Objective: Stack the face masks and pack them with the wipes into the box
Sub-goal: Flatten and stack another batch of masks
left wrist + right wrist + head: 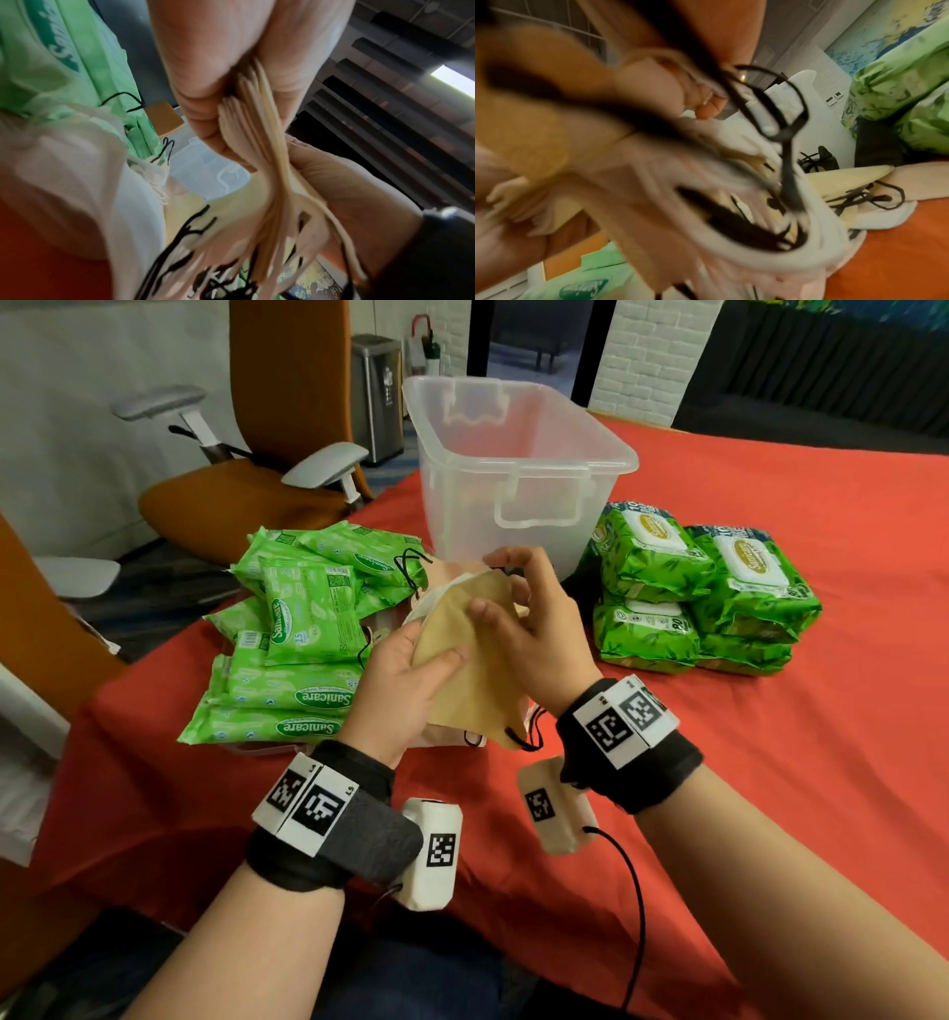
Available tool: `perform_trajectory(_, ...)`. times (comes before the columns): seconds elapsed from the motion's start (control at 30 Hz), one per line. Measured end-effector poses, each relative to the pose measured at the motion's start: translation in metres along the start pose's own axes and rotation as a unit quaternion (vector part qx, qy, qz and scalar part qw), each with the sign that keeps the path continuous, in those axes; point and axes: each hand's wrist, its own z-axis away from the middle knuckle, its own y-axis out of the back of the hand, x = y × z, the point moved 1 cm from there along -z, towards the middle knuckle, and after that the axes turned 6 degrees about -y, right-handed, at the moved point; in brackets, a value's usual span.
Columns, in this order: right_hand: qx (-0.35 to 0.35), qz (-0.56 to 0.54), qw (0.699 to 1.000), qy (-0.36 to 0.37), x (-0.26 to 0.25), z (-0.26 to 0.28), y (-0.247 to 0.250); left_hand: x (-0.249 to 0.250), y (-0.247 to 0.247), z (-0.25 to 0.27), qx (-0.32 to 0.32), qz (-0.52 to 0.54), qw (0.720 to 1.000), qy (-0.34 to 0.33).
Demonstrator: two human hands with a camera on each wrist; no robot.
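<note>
Both hands hold a stack of beige face masks (475, 670) with black ear loops above the red table. My left hand (411, 675) grips the stack's near left edge, thumb on top. My right hand (518, 624) grips its far right side. The left wrist view shows several mask layers (259, 142) edge-on, pinched between thumb and fingers. In the blurred right wrist view the black loops (777, 113) dangle from the held masks (706, 192). More masks (452, 580) lie on the table beneath. The clear plastic box (513, 469) stands just behind, open and upright.
A heap of flat green wipe packs (303, 649) lies left of the hands. Thicker green wipe packs (703, 593) are stacked to the right of the box. The red tablecloth (770, 788) spreads right and near. Orange office chairs (267, 469) stand past the table's left edge.
</note>
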Motion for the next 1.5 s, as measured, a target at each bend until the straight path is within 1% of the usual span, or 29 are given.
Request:
perform_trajectory(0.07,-0.002,0.041,0.999,-0.011,0.002,-0.003,0.000,0.000,0.002,-0.001,0.001,-0.010,1.000,-0.003)
perform_trajectory(0.17,-0.031,0.079,0.994,-0.072,0.007,-0.007,0.004,0.000,0.006,-0.002,0.020,-0.015,0.999,-0.037)
perform_trajectory(0.2,-0.057,0.091,0.990,-0.090,0.009,-0.008,0.006,0.001,0.008,-0.002,0.019,-0.014,0.998,-0.051)
perform_trajectory(0.23,-0.098,0.085,0.986,-0.108,0.013,-0.009,0.007,0.001,0.010,-0.002,0.016,-0.010,0.998,-0.061)
perform_trajectory(0.3,-0.214,0.020,0.966,-0.146,0.019,-0.009,0.008,0.003,0.014,-0.002,0.007,0.000,0.998,-0.069)
perform_trajectory(0.33,-0.256,0.000,0.953,-0.159,0.023,-0.009,0.009,0.003,0.014,-0.003,-0.001,-0.004,0.997,-0.073)
perform_trajectory(0.4,-0.304,0.001,0.936,-0.178,0.022,-0.008,0.016,0.002,0.015,-0.003,-0.014,-0.031,0.997,-0.072)
perform_trajectory(0.43,-0.311,0.016,0.933,-0.181,0.023,-0.010,0.020,0.001,0.015,-0.002,-0.012,-0.040,0.997,-0.060)
perform_trajectory(0.5,-0.309,0.063,0.930,-0.187,0.025,-0.013,0.029,0.000,0.018,-0.003,-0.006,-0.051,0.998,-0.033)
perform_trajectory(0.57,-0.302,0.106,0.927,-0.196,0.028,-0.016,0.035,-0.001,0.022,-0.004,0.000,-0.065,0.998,-0.024)
perform_trajectory(0.63,-0.299,0.129,0.924,-0.202,0.029,-0.018,0.037,-0.002,0.025,-0.006,0.009,-0.066,0.998,-0.023)
perform_trajectory(0.73,-0.287,0.129,0.926,-0.207,0.026,-0.020,0.045,-0.003,0.026,-0.008,0.046,-0.088,0.994,-0.040)
perform_trajectory(0.77,-0.270,0.141,0.930,-0.204,0.026,-0.024,0.049,-0.003,0.027,-0.008,0.059,-0.099,0.992,-0.046)
perform_trajectory(0.87,-0.181,0.197,0.945,-0.189,0.031,-0.043,0.062,-0.004,0.032,-0.009,0.087,-0.114,0.988,-0.049)
perform_trajectory(0.9,-0.160,0.254,0.937,-0.181,0.037,-0.050,0.064,-0.004,0.033,-0.009,0.089,-0.119,0.988,-0.049)
perform_trajectory(0.93,-0.156,0.330,0.914,-0.176,0.044,-0.057,0.063,-0.005,0.033,-0.009,0.090,-0.124,0.987,-0.049)
perform_trajectory(1.0,-0.186,0.448,0.855,-0.185,0.060,-0.065,0.057,-0.006,0.032,-0.009,0.090,-0.135,0.986,-0.047)
perform_trajectory(1.07,-0.223,0.494,0.814,-0.208,0.077,-0.070,0.048,-0.007,0.030,-0.008,0.087,-0.138,0.986,-0.045)
perform_trajectory(1.13,-0.251,0.520,0.785,-0.223,0.093,-0.074,0.042,-0.008,0.030,-0.008,0.085,-0.143,0.985,-0.042)
perform_trajectory(1.2,-0.262,0.535,0.769,-0.230,0.103,-0.077,0.038,-0.008,0.031,-0.008,0.084,-0.149,0.984,-0.040)
perform_trajectory(1.27,-0.264,0.550,0.760,-0.223,0.107,-0.079,0.034,-0.009,0.032,-0.008,0.086,-0.151,0.984,-0.037)
perform_trajectory(1.37,-0.272,0.581,0.744,-0.185,0.111,-0.086,0.030,-0.010,0.033,-0.008,0.082,-0.153,0.984,-0.030)
perform_trajectory(1.43,-0.256,0.589,0.746,-0.177,0.114,-0.090,0.030,-0.011,0.033,-0.009,0.078,-0.156,0.984,-0.026)
perform_trajectory(1.5,-0.214,0.579,0.763,-0.193,0.116,-0.093,0.032,-0.012,0.032,-0.009,0.078,-0.156,0.984,-0.025)
